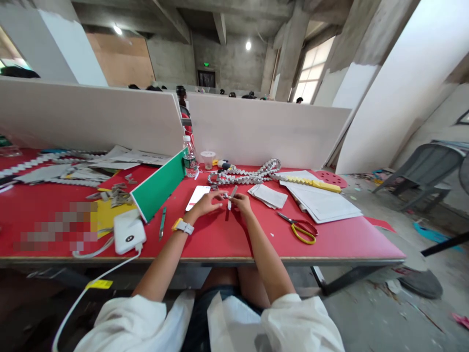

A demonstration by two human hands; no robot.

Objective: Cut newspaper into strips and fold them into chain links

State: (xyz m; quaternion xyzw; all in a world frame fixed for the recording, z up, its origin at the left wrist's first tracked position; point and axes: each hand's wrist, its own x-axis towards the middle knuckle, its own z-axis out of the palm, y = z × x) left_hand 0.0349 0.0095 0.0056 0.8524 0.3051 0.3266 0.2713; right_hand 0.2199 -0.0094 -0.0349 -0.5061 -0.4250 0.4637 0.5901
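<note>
Just above the red tabletop, my left hand [209, 204] and my right hand [241, 202] meet over small folded paper strips. A narrow grey-white paper strip [232, 194] stands out between them, pinched by my right thumb and fingers. My left thumb and fingers are closed at the other side of the folded paper; its exact shape is too small to make out. Behind my hands lies a zigzag chain of folded paper [252, 173]. A phone [198, 197] with a lit white screen is beside my left hand. To the right of my right hand is a stack of paper slips [268, 195].
Scissors [301, 230] with red and yellow handles and large paper sheets [322, 205] lie to the right. At left are a green divider [159, 188], a power bank [129, 232] with a cable, and a cutter knife [162, 223]. A water bottle [189, 159] stands behind.
</note>
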